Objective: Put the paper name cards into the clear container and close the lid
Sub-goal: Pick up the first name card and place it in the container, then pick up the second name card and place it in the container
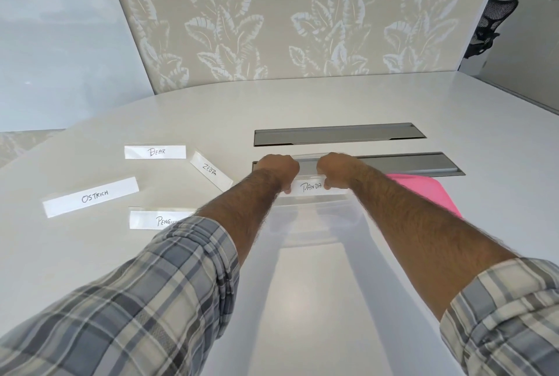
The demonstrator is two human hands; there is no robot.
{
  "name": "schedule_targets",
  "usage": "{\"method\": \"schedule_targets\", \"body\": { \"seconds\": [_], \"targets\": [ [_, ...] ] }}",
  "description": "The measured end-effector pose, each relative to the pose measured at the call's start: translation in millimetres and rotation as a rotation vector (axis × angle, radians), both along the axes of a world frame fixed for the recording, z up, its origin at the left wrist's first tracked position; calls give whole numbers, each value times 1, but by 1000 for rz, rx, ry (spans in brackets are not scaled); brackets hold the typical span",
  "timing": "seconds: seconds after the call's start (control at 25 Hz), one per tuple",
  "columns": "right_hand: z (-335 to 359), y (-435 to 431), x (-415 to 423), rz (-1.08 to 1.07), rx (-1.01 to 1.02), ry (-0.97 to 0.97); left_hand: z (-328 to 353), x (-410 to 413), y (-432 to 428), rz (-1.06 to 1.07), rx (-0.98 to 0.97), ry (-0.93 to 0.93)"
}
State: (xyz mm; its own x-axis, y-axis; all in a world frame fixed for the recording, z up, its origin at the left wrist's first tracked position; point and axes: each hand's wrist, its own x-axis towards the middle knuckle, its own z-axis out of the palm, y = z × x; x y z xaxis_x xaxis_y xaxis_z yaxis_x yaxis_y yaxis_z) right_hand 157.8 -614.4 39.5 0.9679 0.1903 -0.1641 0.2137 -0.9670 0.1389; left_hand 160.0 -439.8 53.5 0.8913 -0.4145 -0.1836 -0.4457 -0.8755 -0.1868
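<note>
Both hands hold the PANDA name card [310, 187], a clear folded holder with a white paper strip, above the clear container [317, 224]. My left hand [279, 168] grips its left end and my right hand [335, 167] grips its right end. The container sits on the white table between my forearms, open at the top. Its pink lid [429, 194] lies flat to the right, partly under my right forearm. More cards lie to the left: BEAR [155, 152], ZEBRA [210, 170], OSTRICH [90, 196] and PENGUIN [157, 220], the last partly hidden by my left arm.
Two grey metal cable troughs [338, 135] are set into the white table [302, 300] just beyond my hands. A leaf-patterned wall panel stands behind the table. A black office chair [487, 28] shows at the far right.
</note>
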Motion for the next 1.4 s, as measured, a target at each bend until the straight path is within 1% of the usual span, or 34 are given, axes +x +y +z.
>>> {"method": "schedule_targets", "body": {
  "seconds": [0.32,0.64,0.8,0.96,1.04,1.16,1.24,1.4],
  "targets": [
    [-16,-2,6,1,24,32,-10,3,-6,-10,56,25],
    [-20,-1,7,9,20,-13,-14,3,-1,-14,45,12],
    [-18,-2,-3,21,16,-90,-17,2,7,-64,38,-45],
    [-5,-2,-16,-21,87,-189,-3,-4,19,-129,-129,-39],
    [7,3,-22,-44,87,-268,12,-9,27,-168,-191,-75],
    [27,18,-31,-50,101,-371,38,-20,51,-193,-222,-165],
    [41,32,-37,-41,132,-421,53,-28,77,-172,-222,-196],
    [62,77,-44,35,152,-470,73,-43,152,-59,-220,-233]
  ]
}}
